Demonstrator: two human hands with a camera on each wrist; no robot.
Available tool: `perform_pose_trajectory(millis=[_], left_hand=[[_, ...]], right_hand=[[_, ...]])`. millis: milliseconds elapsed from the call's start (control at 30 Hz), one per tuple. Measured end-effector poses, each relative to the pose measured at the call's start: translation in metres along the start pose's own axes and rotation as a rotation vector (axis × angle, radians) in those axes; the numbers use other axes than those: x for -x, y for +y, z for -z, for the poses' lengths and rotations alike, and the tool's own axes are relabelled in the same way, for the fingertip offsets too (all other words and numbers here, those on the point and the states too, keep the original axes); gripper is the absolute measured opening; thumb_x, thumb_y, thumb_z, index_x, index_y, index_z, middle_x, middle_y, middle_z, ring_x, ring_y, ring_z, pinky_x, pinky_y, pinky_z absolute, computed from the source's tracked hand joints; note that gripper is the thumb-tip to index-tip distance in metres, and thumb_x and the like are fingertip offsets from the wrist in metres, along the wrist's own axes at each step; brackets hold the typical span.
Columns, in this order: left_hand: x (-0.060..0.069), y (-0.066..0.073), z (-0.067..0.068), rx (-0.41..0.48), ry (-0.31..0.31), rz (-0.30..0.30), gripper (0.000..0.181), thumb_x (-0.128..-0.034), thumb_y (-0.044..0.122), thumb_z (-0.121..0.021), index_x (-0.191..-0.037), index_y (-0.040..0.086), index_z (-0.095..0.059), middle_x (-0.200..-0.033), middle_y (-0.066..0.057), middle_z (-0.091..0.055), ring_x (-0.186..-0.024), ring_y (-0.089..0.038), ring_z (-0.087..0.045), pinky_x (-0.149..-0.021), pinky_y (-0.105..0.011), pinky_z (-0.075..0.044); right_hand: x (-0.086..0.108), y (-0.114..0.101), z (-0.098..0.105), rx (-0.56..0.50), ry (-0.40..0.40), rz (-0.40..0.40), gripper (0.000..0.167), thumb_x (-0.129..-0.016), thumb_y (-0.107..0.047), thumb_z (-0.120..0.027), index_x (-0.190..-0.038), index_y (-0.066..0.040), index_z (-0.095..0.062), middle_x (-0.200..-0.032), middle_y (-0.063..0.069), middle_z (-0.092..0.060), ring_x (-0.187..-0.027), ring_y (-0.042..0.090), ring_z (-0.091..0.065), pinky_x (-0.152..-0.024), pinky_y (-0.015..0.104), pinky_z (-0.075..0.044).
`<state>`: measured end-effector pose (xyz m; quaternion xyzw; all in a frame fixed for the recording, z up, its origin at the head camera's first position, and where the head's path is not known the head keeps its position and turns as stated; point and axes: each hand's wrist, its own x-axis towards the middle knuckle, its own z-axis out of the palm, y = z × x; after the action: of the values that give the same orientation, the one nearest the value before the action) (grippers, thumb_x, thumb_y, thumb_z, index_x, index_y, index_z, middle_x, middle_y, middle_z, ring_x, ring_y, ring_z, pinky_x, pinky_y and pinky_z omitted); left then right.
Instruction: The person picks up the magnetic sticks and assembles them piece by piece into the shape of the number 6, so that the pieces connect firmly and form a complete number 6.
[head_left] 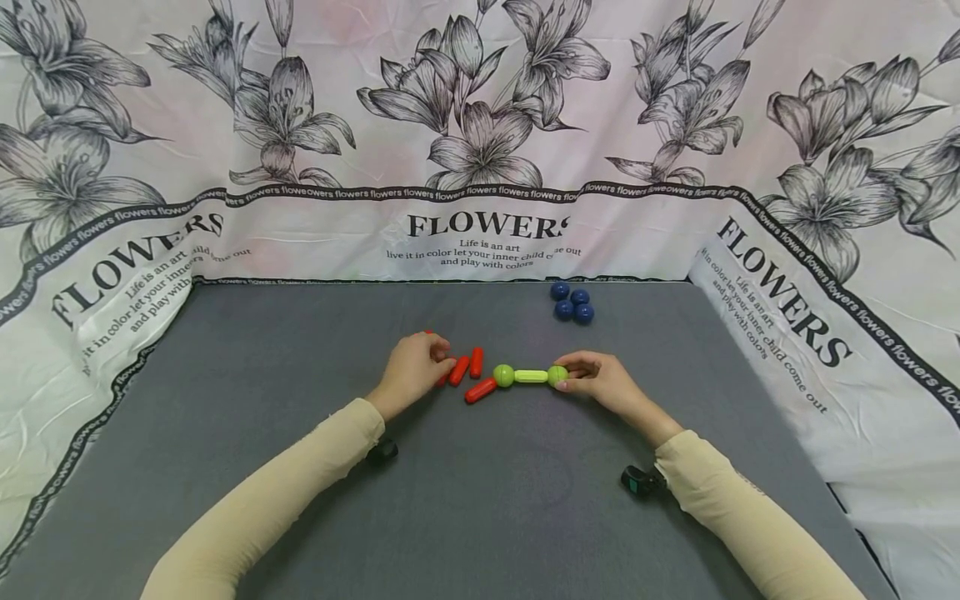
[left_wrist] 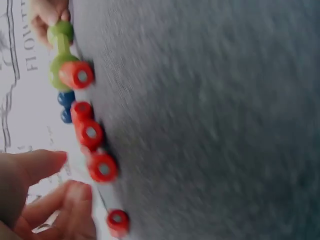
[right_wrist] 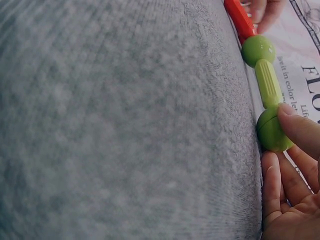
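Note:
Two green balls (head_left: 503, 376) (right_wrist: 258, 50) are joined by a light green ribbed rod (head_left: 531, 377). My right hand (head_left: 603, 385) (right_wrist: 295, 192) pinches the right-hand ball (right_wrist: 273, 131) between thumb and fingers. A red rod (head_left: 481, 390) (left_wrist: 77, 75) slants down-left from the other ball, its outer end free. Left of it, my left hand (head_left: 415, 370) hovers by several loose red rods (head_left: 460, 371) (left_wrist: 102, 166); in the left wrist view its thumb and fingers are apart, with nothing between them. Part of the red rods is hidden behind that hand in the head view.
Several dark blue balls (head_left: 564, 310) sit together near the back edge of the grey table (head_left: 495, 517). A white cloth with printed flowers (head_left: 480, 237) stands behind and at both sides. Black devices (head_left: 640, 481) are at both wrists.

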<state>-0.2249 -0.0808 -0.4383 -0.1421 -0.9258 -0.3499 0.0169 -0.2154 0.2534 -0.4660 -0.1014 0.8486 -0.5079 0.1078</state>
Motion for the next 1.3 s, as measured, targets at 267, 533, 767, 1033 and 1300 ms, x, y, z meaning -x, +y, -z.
perform_pose_trajectory(millis=[267,533,767,1033,1300], left_hand=[[0.012,0.025,-0.019,-0.040,-0.081,-0.132,0.020,-0.0868,0.021,-0.077,-0.101,0.006,-0.075,-0.084,-0.001,-0.071,-0.070,-0.007,-0.057,-0.065,-0.022,-0.049],[0.016,0.029,-0.033,-0.065,-0.120,-0.122,0.023,-0.0825,0.020,-0.081,-0.100,0.006,-0.076,-0.081,-0.002,-0.072,-0.067,-0.008,-0.058,-0.061,-0.022,-0.047],[0.016,0.032,-0.037,-0.118,-0.112,-0.106,0.021,-0.0853,0.022,-0.078,-0.102,0.010,-0.077,-0.080,0.000,-0.070,-0.065,-0.007,-0.056,-0.059,-0.021,-0.046],[0.014,0.036,-0.038,-0.106,-0.106,-0.090,0.019,-0.0848,0.027,-0.077,-0.096,0.012,-0.077,-0.072,0.003,-0.068,-0.063,-0.006,-0.056,-0.057,-0.020,-0.044],[0.015,0.040,-0.039,0.086,-0.171,-0.015,0.021,-0.0851,0.026,-0.079,-0.091,0.007,-0.076,-0.071,-0.001,-0.072,-0.058,-0.006,-0.058,-0.056,-0.019,-0.048]], right_hand=[[0.000,0.000,-0.001,-0.013,0.000,-0.002,0.041,-0.084,-0.023,-0.080,-0.121,-0.008,-0.068,-0.113,0.019,-0.070,-0.090,0.006,-0.065,-0.076,0.020,-0.052],[0.000,0.000,-0.003,-0.011,0.005,-0.002,0.041,-0.084,-0.021,-0.080,-0.121,-0.007,-0.068,-0.113,0.019,-0.070,-0.089,0.005,-0.065,-0.075,0.019,-0.052],[0.001,-0.002,-0.001,-0.004,0.004,-0.001,0.041,-0.084,-0.022,-0.080,-0.121,-0.007,-0.068,-0.113,0.019,-0.070,-0.089,0.005,-0.064,-0.075,0.019,-0.052],[0.001,-0.002,0.000,0.012,-0.001,-0.007,0.041,-0.085,-0.024,-0.079,-0.121,-0.009,-0.068,-0.114,0.017,-0.070,-0.090,0.007,-0.064,-0.076,0.020,-0.052],[0.000,-0.001,-0.001,-0.011,0.006,-0.003,0.041,-0.084,-0.022,-0.080,-0.121,-0.008,-0.068,-0.113,0.018,-0.070,-0.089,0.005,-0.064,-0.076,0.019,-0.051]])
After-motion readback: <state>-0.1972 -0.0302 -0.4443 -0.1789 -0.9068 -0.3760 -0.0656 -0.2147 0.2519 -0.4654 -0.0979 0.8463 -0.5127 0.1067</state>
